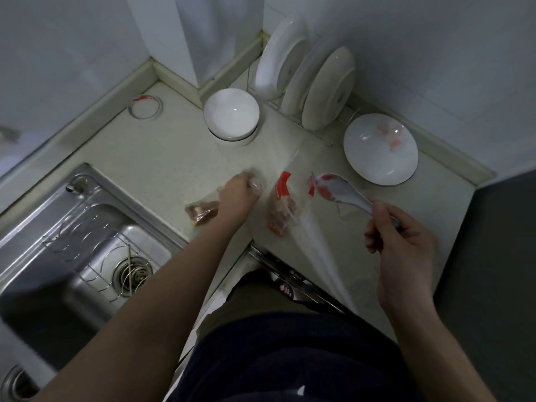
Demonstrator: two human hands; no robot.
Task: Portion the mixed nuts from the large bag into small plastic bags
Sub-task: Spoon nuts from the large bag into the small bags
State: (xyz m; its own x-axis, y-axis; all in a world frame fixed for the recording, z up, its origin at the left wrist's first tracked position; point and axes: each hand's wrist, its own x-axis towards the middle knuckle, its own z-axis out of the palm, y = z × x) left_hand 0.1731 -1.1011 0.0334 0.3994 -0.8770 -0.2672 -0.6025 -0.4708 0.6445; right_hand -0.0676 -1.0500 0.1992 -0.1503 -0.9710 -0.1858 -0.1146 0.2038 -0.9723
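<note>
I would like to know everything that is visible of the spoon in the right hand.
The spoon looks like glossy white ceramic, with red marks on its deep bowl. No nuts show in it. The right hand grips its handle, and the bowl points toward the large bag. It is held above the counter, beside a white plate.

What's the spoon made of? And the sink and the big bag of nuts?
The spoon looks like glazed ceramic: glossy white with red marks, though it could be hard plastic. The sink looks like stainless steel, grey and reflective. The big bag is thin clear plastic; the nuts show through.
</note>
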